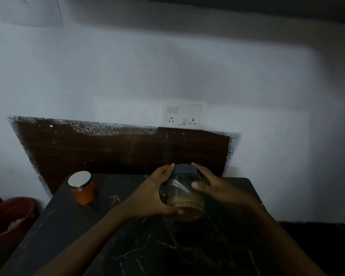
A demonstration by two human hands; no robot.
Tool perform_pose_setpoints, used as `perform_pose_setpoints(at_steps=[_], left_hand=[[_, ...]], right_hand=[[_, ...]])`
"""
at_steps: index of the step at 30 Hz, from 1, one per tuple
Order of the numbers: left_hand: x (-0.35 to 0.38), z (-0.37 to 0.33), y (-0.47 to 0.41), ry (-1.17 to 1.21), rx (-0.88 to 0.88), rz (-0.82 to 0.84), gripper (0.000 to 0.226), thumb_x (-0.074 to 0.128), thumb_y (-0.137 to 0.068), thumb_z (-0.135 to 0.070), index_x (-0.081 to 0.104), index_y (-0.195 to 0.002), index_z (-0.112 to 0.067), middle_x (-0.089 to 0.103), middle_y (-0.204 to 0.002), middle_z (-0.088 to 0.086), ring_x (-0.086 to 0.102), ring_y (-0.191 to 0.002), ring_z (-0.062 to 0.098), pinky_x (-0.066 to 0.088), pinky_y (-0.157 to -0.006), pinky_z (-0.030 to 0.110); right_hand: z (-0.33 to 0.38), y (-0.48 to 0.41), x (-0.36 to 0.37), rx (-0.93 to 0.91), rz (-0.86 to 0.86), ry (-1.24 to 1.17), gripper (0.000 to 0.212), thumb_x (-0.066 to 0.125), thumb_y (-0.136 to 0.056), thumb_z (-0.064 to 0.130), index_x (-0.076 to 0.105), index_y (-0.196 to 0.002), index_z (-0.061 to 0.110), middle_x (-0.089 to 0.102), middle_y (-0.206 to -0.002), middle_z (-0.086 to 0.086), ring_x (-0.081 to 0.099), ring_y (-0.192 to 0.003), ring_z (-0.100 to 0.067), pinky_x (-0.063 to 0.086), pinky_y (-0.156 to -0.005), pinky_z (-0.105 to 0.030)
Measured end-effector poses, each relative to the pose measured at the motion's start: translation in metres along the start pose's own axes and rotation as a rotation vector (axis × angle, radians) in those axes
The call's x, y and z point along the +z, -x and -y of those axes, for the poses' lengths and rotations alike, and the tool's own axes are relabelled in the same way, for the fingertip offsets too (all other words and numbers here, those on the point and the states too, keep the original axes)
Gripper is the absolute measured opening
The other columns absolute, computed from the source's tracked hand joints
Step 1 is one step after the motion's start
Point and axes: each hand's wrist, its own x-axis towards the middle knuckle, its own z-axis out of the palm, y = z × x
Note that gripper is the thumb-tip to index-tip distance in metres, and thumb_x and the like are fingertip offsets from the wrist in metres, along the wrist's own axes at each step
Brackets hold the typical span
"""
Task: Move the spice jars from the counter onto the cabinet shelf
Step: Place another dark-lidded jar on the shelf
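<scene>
A clear jar (pixel 184 198) with a black lid and a layer of yellow-brown spice at its bottom is held between both hands just above the black marble counter (pixel 139 246). My left hand (pixel 154 194) wraps its left side, thumb under the base. My right hand (pixel 213 187) grips its right side, fingers on the lid. A second jar (pixel 84 189) with orange-red contents and a silver lid stands upright at the counter's far left. No cabinet shelf is in view.
A dark brown backsplash panel (pixel 108 150) runs behind the counter on the white wall. A white switch and socket plate (pixel 182 115) sits above it. A red bucket (pixel 9 218) stands on the floor to the left of the counter.
</scene>
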Motion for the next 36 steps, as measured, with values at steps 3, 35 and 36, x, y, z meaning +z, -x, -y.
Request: perform_pose_setpoints(at_steps=[3,35,36], left_hand=[[-0.003,-0.003,0.0,0.021,-0.009,-0.006,0.118,0.076,-0.055,-0.062,0.007,-0.147,-0.035,0.011,-0.141,-0.035,0.027,-0.127,-0.012,0.032,-0.095,0.002],[-0.005,-0.033,-0.011,-0.043,0.147,-0.041,0.117,0.077,-0.06,-0.056,0.002,-0.147,-0.037,-0.001,-0.151,-0.018,0.007,-0.142,0.006,0.029,-0.113,0.04],[-0.006,-0.034,-0.012,-0.02,0.151,-0.053,0.115,0.078,-0.059,-0.054,0.005,-0.147,-0.036,0.005,-0.15,-0.017,0.013,-0.14,0.005,0.033,-0.112,0.037]], right_hand=[[-0.006,0.006,-0.005,-0.05,0.152,-0.065,0.123,0.083,-0.053,0.05,-0.001,-0.143,0.049,0.022,-0.143,0.012,0.04,-0.131,-0.015,0.045,-0.101,-0.033],[0.027,0.019,0.004,-0.24,-0.14,0.451,0.118,0.086,-0.052,0.041,-0.002,-0.129,0.061,0.015,-0.132,0.031,0.027,-0.129,-0.002,0.04,-0.103,-0.026],[0.029,0.02,0.004,-0.239,-0.144,0.444,0.121,0.087,-0.053,0.039,-0.003,-0.133,0.057,0.013,-0.133,0.032,0.025,-0.13,-0.002,0.041,-0.103,-0.028]])
